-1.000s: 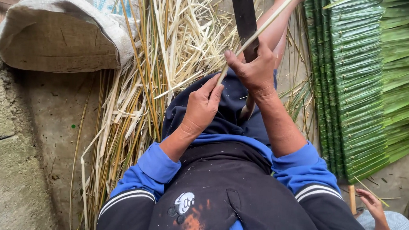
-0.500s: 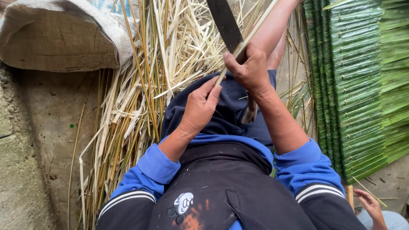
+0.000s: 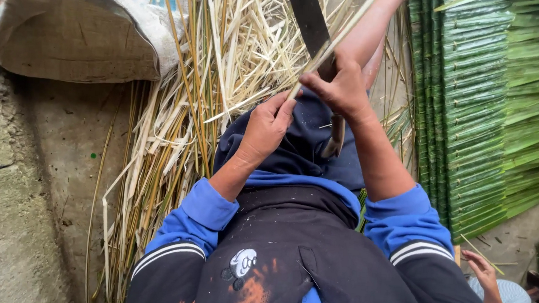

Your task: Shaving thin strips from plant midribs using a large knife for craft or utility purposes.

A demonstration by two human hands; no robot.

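The left hand (image 3: 268,128) sits over the lap, just left of the right hand (image 3: 343,87), both closed on a thin pale split cane strip (image 3: 339,34) that runs up and to the right. A long dark steel knife blade (image 3: 307,16) rises behind the right hand, crossing the strip. Left of the hands, a heap of pale dry cane slivers (image 3: 177,133) lies on the grey concrete floor (image 3: 41,218). A bulging tan woven sack (image 3: 77,33) rests behind the heap, upper left. Stacked green split stalks (image 3: 478,108) lie right. Another person's hand (image 3: 483,271) is lower right.

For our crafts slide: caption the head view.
Left hand steadies a pale strip while right hand holds a dark blade against it.
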